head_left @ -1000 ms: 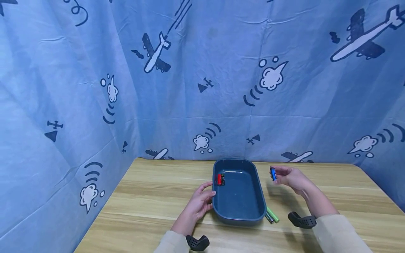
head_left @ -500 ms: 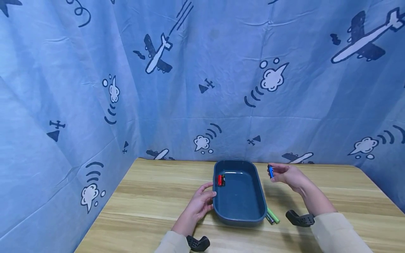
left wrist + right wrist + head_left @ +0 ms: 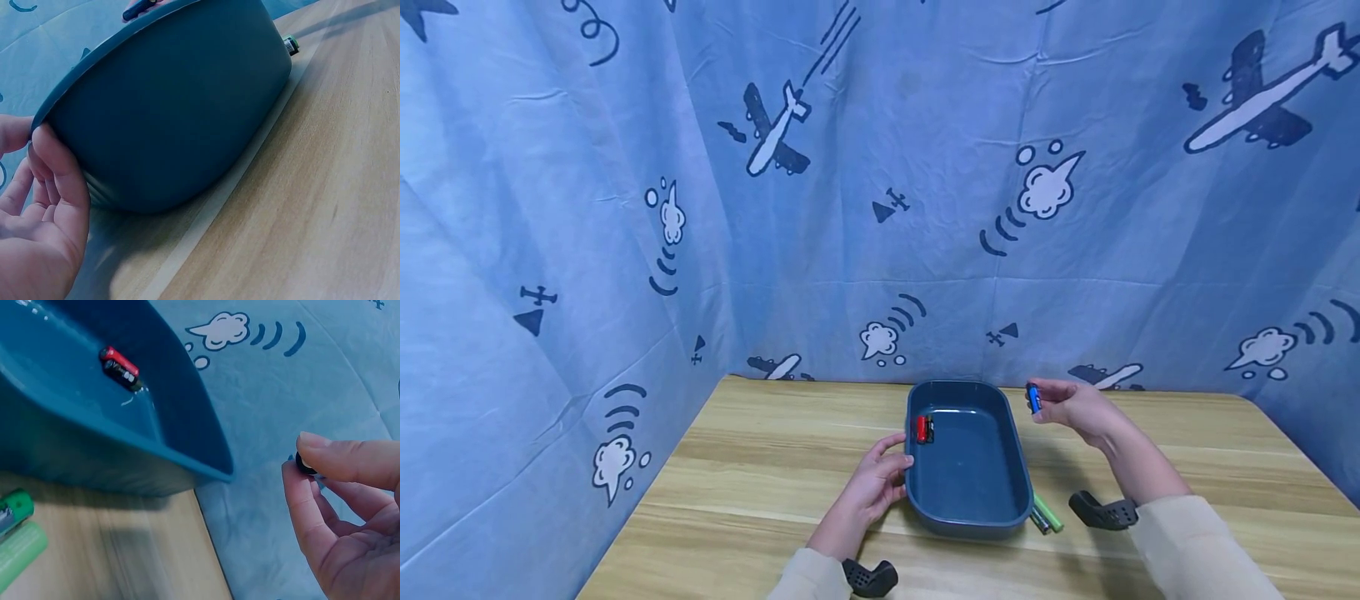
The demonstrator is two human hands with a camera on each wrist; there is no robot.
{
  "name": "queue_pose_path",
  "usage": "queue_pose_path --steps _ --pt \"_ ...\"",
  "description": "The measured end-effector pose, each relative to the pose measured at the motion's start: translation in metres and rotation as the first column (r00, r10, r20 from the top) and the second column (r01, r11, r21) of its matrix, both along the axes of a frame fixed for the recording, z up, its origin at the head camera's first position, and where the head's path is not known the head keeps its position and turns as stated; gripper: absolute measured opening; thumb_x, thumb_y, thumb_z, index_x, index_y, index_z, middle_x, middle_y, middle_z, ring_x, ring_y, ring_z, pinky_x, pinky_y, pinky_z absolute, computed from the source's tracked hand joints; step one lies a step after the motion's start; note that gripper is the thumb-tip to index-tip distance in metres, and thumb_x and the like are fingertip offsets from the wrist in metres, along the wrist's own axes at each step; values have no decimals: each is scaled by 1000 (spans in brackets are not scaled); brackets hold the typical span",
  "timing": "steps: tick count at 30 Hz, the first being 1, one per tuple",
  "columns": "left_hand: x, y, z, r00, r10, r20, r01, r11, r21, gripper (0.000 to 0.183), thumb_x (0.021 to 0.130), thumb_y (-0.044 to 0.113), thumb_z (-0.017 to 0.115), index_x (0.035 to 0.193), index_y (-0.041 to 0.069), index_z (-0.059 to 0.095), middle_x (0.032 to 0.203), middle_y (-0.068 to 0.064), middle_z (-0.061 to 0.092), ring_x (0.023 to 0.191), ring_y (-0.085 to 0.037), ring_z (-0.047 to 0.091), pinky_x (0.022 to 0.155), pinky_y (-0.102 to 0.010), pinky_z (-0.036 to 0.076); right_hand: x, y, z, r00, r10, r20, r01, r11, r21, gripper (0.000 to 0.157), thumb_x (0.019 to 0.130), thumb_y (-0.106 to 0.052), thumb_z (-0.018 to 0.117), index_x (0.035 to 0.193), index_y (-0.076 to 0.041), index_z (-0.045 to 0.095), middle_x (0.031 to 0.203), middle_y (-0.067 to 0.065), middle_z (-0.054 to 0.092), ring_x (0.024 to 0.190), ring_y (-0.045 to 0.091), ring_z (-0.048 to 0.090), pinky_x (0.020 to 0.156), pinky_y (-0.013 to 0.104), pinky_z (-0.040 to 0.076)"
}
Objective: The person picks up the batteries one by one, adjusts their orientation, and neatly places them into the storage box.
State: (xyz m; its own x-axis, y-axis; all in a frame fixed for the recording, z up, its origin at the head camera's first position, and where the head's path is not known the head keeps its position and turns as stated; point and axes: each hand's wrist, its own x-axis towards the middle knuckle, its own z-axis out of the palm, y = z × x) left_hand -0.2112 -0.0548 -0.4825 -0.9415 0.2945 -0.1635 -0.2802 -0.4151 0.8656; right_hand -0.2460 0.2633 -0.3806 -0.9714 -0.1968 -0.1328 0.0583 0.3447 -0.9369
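A deep blue rectangular bin (image 3: 966,527) stands on the wooden table. My left hand (image 3: 872,483) pinches its left rim; in the left wrist view the thumb and finger (image 3: 59,150) lie on either side of that rim. Beyond the bin's right rim, raised above the table, my right hand (image 3: 1075,410) pinches a blue battery (image 3: 1034,398) between thumb and fingers. Only the battery's dark end (image 3: 304,465) shows in the right wrist view. Inside the bin, a red battery (image 3: 921,429) and a black battery (image 3: 120,374) lie side by side against the left wall.
Beside the bin's front right corner lie a light green battery (image 3: 1048,513) and a dark green one (image 3: 1039,520). A blue curtain (image 3: 820,250) with aeroplane prints hangs behind the table (image 3: 760,467) and along its left side. Both wrists wear black devices.
My right hand has moved up and left with the blue battery, closer to the bin's right rim. The left hand keeps its hold on the bin, and the view has shifted slightly.
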Motion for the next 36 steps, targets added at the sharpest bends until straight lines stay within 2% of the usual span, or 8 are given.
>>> queue_pose_path --steps 6,11,19,28,36 --pt "1 0 1 1000 -2 0 2 1000 -11 50 86 6 61 133 7 43 106 -19 62 80 -17 63 60 -24 52 -2 -10 4 1000 3 4 -3 1000 -17 74 79 -6 71 139 7 32 131 29 42 105 19 52 93 36 44" --pt "0 0 0 1000 -5 1 5 1000 -15 50 87 6 59 134 6 41 111 -20 60 82 -18 63 61 -24 52 -5 -18 6 1000 -9 -6 9 1000 -29 71 78 -3 71 138 7 34 130 30 42 101 17 53 89 32 47" --pt "0 1 -1 1000 -1 11 1 1000 21 53 85 2 59 134 4 40 98 -12 64 77 -15 62 61 -25 53 -10 -29 5 1000 2 -2 -3 997 -82 68 80 4 65 139 9 31 132 33 38 104 19 52 87 32 48" --pt "0 1 0 1000 1 13 -1 1000 3 53 85 4 59 135 4 39 100 -15 63 77 -15 62 60 -25 52 -14 -39 4 1000 -8 12 9 995 -95 66 80 3 66 138 7 34 131 31 40 100 17 55 90 34 47" --pt "-1 1 2 1000 10 12 -9 1000 -13 49 86 3 57 132 6 42 100 -16 62 77 -15 62 60 -25 52 -19 -52 4 999 -39 38 44 990 -132 64 83 4 63 139 5 34 134 29 36 108 27 50 92 36 45"
